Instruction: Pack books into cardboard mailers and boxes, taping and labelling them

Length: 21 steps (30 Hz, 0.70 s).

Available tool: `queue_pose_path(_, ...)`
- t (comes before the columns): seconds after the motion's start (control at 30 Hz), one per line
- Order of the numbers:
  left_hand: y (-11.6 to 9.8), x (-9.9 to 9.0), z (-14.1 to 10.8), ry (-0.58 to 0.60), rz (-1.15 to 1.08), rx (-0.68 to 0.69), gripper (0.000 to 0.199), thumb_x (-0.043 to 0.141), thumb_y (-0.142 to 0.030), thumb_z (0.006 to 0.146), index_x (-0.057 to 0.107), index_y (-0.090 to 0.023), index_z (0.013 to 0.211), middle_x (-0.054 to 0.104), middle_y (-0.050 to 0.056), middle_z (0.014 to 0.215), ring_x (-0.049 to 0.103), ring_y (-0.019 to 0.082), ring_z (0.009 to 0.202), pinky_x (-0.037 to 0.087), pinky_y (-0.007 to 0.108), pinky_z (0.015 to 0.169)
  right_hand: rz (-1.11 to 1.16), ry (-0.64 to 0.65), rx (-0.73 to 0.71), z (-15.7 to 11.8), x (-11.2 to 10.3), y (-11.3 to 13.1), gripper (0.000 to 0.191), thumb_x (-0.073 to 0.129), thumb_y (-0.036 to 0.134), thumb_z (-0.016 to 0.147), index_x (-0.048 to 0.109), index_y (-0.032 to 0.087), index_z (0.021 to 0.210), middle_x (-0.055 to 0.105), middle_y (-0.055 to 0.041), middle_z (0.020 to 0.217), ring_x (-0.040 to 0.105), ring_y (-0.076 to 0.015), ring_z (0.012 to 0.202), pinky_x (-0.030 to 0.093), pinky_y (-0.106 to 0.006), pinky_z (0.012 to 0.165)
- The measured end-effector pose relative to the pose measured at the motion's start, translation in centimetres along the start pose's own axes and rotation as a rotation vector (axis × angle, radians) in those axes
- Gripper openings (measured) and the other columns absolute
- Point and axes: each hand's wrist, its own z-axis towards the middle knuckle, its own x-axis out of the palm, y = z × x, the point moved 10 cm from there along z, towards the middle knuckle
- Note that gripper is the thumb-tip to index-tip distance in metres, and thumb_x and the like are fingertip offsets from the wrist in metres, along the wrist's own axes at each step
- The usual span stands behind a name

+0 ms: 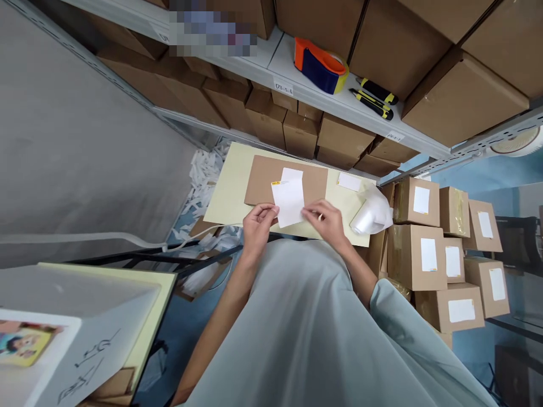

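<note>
A white label (pixel 289 202) with a small yellow mark at its upper left corner is held between my two hands. My left hand (pixel 259 222) pinches its lower left edge, and the fingertips of my right hand (pixel 327 219) are closed at its lower right edge. Behind it, a second white paper (pixel 292 173) shows partly above the label. Under both lies a flat brown cardboard box (pixel 259 180) on the pale yellow table (pixel 227 195).
A smaller white label (pixel 349 181) and a roll of clear plastic (pixel 373 212) lie at the table's right. Labelled boxes (pixel 413 254) are stacked beyond. The shelf (pixel 275 70) above holds a tape dispenser (pixel 320 66) and cutters (pixel 375 99). Paper scraps (pixel 203 175) lie left.
</note>
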Motion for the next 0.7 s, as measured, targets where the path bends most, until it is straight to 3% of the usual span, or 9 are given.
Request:
queue_pose_path(0.1,-0.5,-0.6,0.3,0.015,0.029,0.016,0.044,0.085,-0.061,0.073,0.071,-0.024,0.091,0.076,0.004,0.090,0.074,0.023,0.093,0.063,0.035,0.086,0.142,-0.046,0.135,2.2,-1.6,-2.2,0.041,0.081,0.066,0.093,0.089,0.026,0.092,0.080,-0.0071,0.098,0.059,-0.0161,0.067,0.056,-0.033,0.068)
queue_pose_path(0.23,-1.5,-0.4,1.0,0.063,0.074,0.053,0.044,0.090,-0.060,0.070,0.075,-0.023,0.089,0.078,0.007,0.095,0.073,0.025,0.097,0.063,0.038,0.092,0.249,0.036,0.206,3.3,-0.4,-3.7,0.049,0.087,0.073,0.081,0.087,0.025,0.084,0.079,-0.0050,0.092,0.051,-0.0121,0.059,0.049,-0.030,0.059)
queue_pose_path(0.4,-2.5,0.0,2.5,0.130,0.132,0.097,0.043,0.094,-0.059,0.068,0.079,-0.023,0.085,0.082,0.009,0.101,0.074,0.030,0.103,0.062,0.042,0.099,0.279,-0.009,0.249,3.2,0.1,-4.8,0.051,0.088,0.074,0.077,0.082,0.023,0.078,0.075,-0.0027,0.083,0.047,-0.0115,0.058,0.046,-0.029,0.057)
queue_pose_path(0.53,-3.1,0.5,4.7,0.183,0.183,0.140,0.043,0.093,-0.060,0.067,0.079,-0.023,0.085,0.083,0.011,0.106,0.076,0.031,0.105,0.063,0.043,0.100,0.303,0.002,0.278,3.9,0.6,-5.9,0.048,0.087,0.070,0.077,0.082,0.022,0.080,0.075,-0.0028,0.081,0.055,-0.0142,0.065,0.049,-0.030,0.062)
queue_pose_path(0.7,-3.9,1.6,9.4,0.176,0.272,0.195,0.033,0.087,-0.049,0.072,0.082,-0.020,0.088,0.084,0.010,0.104,0.076,0.032,0.106,0.061,0.041,0.100,0.263,-0.032,0.250,8.0,0.7,-7.3,0.036,0.085,0.056,0.081,0.082,0.020,0.081,0.081,-0.0048,0.089,0.069,-0.0201,0.083,0.058,-0.033,0.080)
